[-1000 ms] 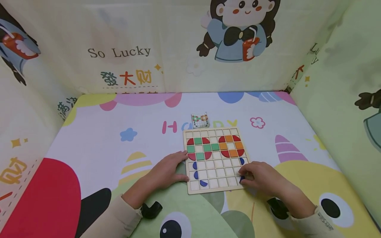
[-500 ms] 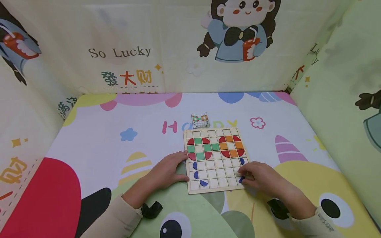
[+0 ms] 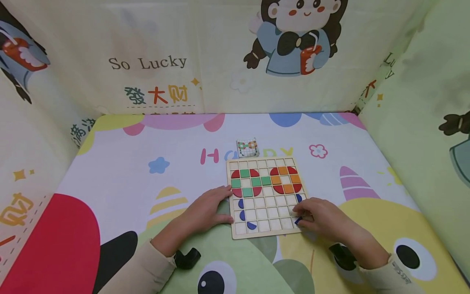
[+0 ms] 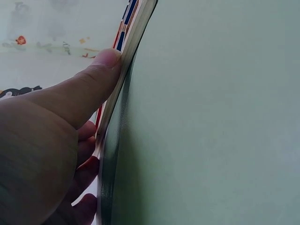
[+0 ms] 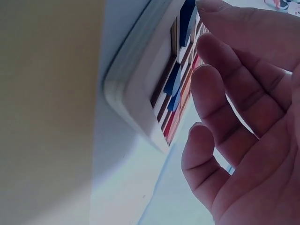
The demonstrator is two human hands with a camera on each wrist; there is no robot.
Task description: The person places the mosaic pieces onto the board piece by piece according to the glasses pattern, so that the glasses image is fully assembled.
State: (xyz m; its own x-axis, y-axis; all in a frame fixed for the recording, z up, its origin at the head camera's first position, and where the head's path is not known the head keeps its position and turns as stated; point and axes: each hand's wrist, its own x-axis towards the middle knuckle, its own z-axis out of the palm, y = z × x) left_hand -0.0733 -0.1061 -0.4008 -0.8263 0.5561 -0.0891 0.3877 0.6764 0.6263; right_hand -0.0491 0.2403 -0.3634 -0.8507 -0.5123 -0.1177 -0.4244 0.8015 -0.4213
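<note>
A wooden grid board (image 3: 271, 213) lies on the table, holding red rounded, green square and orange square tiles in its far rows. My left hand (image 3: 205, 210) rests against the board's left edge, its thumb (image 4: 101, 65) touching the side in the left wrist view. At the near right corner, my right hand (image 3: 324, 218) pinches a blue tile (image 3: 298, 221) between thumb and fingers. That blue tile (image 5: 188, 21) stands tilted at the thumb tip in the right wrist view; the fingers partly hide the contact. Several rounded blue tiles (image 3: 241, 215) sit in cells down the left side.
A small pattern card (image 3: 247, 148) lies just beyond the board's far edge. Another blue tile (image 3: 299, 198) sits above the right hand. A printed cloth (image 3: 176, 139) covers the table, and patterned walls (image 3: 216, 81) stand around it.
The blue tile at the right hand has turned slightly and shows more of itself. The right fingers have shifted a little; the left hand and board stay in place.
</note>
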